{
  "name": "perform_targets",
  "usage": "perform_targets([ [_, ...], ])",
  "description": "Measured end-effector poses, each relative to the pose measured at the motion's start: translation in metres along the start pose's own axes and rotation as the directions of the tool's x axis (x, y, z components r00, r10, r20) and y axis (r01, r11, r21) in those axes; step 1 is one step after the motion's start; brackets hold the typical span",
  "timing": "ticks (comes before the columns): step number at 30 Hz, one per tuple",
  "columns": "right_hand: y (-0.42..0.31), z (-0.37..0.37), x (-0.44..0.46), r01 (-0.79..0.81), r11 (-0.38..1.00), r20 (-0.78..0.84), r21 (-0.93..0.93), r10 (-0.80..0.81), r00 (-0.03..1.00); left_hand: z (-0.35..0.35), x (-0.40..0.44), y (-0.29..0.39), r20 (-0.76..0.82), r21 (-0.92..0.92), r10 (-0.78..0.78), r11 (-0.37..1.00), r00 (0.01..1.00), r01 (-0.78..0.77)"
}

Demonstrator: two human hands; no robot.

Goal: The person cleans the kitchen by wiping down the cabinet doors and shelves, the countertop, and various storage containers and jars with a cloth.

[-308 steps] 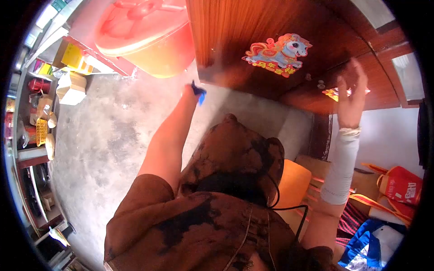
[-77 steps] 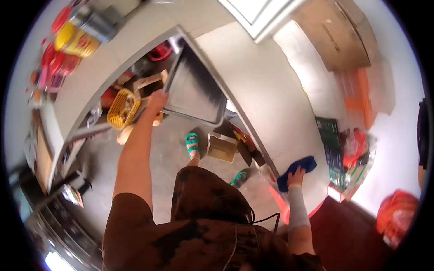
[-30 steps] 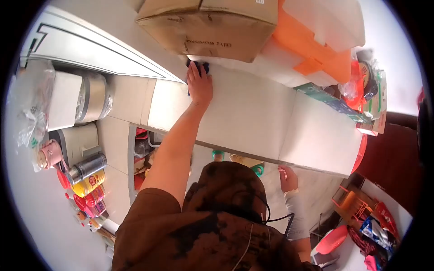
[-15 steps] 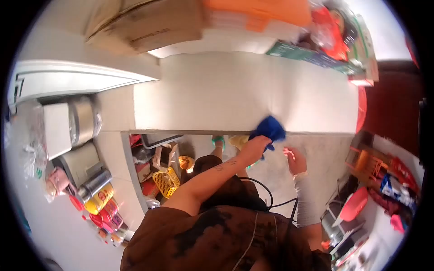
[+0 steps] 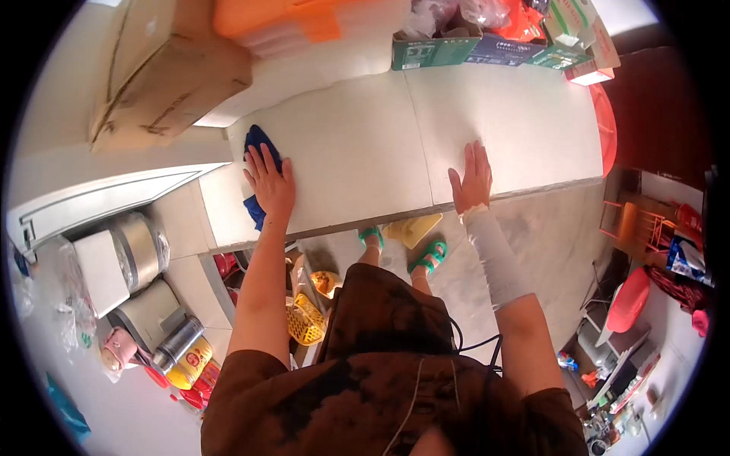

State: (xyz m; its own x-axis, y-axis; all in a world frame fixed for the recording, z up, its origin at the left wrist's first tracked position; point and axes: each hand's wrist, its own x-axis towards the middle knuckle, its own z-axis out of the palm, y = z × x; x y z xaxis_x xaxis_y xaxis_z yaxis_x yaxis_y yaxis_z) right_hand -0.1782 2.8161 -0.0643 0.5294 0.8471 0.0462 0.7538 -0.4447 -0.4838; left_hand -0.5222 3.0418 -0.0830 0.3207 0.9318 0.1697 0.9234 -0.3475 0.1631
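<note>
My left hand lies flat with fingers stretched, pressing a dark blue cloth onto the pale tiled counter near its left end. Part of the cloth sticks out beyond my fingertips, and another piece shows beside the wrist. Over at the right, my right hand rests palm down at the counter's front edge, its fingers extended and nothing in it. A pale sleeve covers that forearm.
Along the back stand a cardboard box, a plastic tub with an orange lid and green cartons with bagged things. A red round object borders the right end. Below are a yellow basket and a yellow dustpan-like piece.
My left hand has moved left with the blue cloth, from a bunched grip at the front edge to flat on the counter. My right hand has come up onto the counter.
</note>
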Motion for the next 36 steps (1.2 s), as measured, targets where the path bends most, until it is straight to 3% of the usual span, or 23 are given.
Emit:
perform_targets([
  [1,0.007,0.009,-0.002,-0.005,0.995,-0.015,-0.103,0.003,1.0,0.002,0.0,0.005,-0.046,0.037,0.006,0.999,0.999,-0.005],
  [4,0.01,-0.001,-0.007,0.004,0.997,0.051,-0.075,0.0,0.999,0.019,0.001,0.008,-0.077,-0.002,0.016,1.0,0.997,-0.017],
  [6,0.017,-0.005,-0.017,-0.014,0.999,0.057,-0.051,0.017,0.998,0.017,0.007,0.05,-0.008,-0.092,0.144,0.985,0.99,-0.144],
  [8,0.029,-0.008,-0.025,-0.047,0.996,0.008,-0.069,0.048,0.999,0.025,0.008,0.134,0.024,-0.073,0.402,0.914,0.915,-0.399],
  [9,0.033,-0.011,-0.027,-0.096,0.993,-0.028,-0.073,0.094,0.995,0.019,0.006,0.187,0.122,-0.102,0.481,0.876,0.868,-0.471],
  [11,0.05,-0.021,-0.033,-0.15,0.987,-0.093,-0.06,0.144,0.985,0.041,-0.04,0.262,-0.037,-0.615,0.563,0.638,0.825,-0.463],
  [12,0.06,-0.027,-0.037,-0.196,0.98,-0.157,-0.032,0.188,0.969,0.026,-0.056,0.296,0.072,-0.645,0.729,0.555,0.681,-0.526],
  [13,0.069,-0.034,-0.041,-0.201,0.978,-0.199,-0.054,0.187,0.962,0.035,-0.09,0.318,0.008,-0.768,0.778,0.407,0.628,-0.495],
  [14,0.072,-0.043,-0.043,-0.205,0.977,-0.206,-0.066,0.188,0.96,0.022,-0.105,0.328,-0.038,-0.715,0.847,0.347,0.53,-0.606],
  [18,0.088,-0.073,-0.064,-0.275,0.961,-0.232,-0.042,0.258,0.938,0.029,-0.074,0.287,-0.064,-0.713,0.813,0.369,0.579,-0.596],
  [19,0.095,-0.075,-0.067,-0.28,0.959,-0.221,-0.037,0.266,0.938,0.029,-0.062,0.262,0.029,-0.661,0.698,0.551,0.716,-0.51],
  [20,0.102,-0.074,-0.071,-0.29,0.957,-0.207,-0.028,0.278,0.938,0.027,-0.03,0.234,0.272,-0.475,0.596,0.766,0.756,-0.433],
  [21,0.11,-0.074,-0.073,-0.257,0.965,-0.211,-0.046,0.242,0.947,0.025,-0.009,0.198,0.156,-0.254,0.442,0.882,0.883,-0.396],
  [22,0.117,-0.076,-0.075,-0.261,0.964,-0.22,-0.041,0.246,0.944,0.022,0.012,0.164,0.132,-0.028,0.329,0.944,0.935,-0.328],
  [23,0.114,-0.073,-0.073,-0.258,0.966,-0.205,-0.011,0.25,0.946,0.062,0.024,0.089,0.023,0.275,0.32,0.909,0.947,-0.314],
  [24,0.116,-0.072,-0.07,-0.255,0.967,-0.191,0.018,0.253,0.948,0.035,0.037,0.093,-0.001,-0.039,-0.009,0.999,1.0,0.009],
  [27,0.128,-0.083,-0.065,-0.228,0.97,-0.194,0.083,0.24,0.951,0.062,0.045,0.123,-0.124,-0.034,-0.111,0.994,0.986,0.107],
  [28,0.138,-0.094,-0.064,-0.215,0.969,-0.189,0.122,0.235,0.953,0.07,0.046,0.148,-0.126,-0.032,-0.099,0.995,0.987,0.095],
  [30,0.146,-0.109,-0.061,-0.197,0.97,-0.223,0.141,0.225,0.948,0.079,0.046,0.204,-0.137,-0.026,0.171,0.984,0.976,-0.176],
  [32,0.17,-0.126,-0.069,-0.187,0.969,-0.204,0.161,0.218,0.954,0.08,0.041,0.289,-0.069,-0.117,0.195,0.972,0.978,-0.202],
  [33,0.179,-0.133,-0.077,-0.199,0.968,-0.212,0.156,0.229,0.95,0.088,0.038,0.319,-0.077,-0.081,0.275,0.956,0.958,-0.281],
  [35,0.203,-0.147,-0.096,-0.227,0.958,-0.154,0.176,0.255,0.955,0.097,0.029,0.399,-0.162,-0.195,0.365,0.899,0.917,-0.393],
  [36,0.207,-0.149,-0.106,-0.235,0.956,-0.163,0.176,0.263,0.951,0.094,0.027,0.432,-0.126,-0.241,0.395,0.878,0.91,-0.414],
])
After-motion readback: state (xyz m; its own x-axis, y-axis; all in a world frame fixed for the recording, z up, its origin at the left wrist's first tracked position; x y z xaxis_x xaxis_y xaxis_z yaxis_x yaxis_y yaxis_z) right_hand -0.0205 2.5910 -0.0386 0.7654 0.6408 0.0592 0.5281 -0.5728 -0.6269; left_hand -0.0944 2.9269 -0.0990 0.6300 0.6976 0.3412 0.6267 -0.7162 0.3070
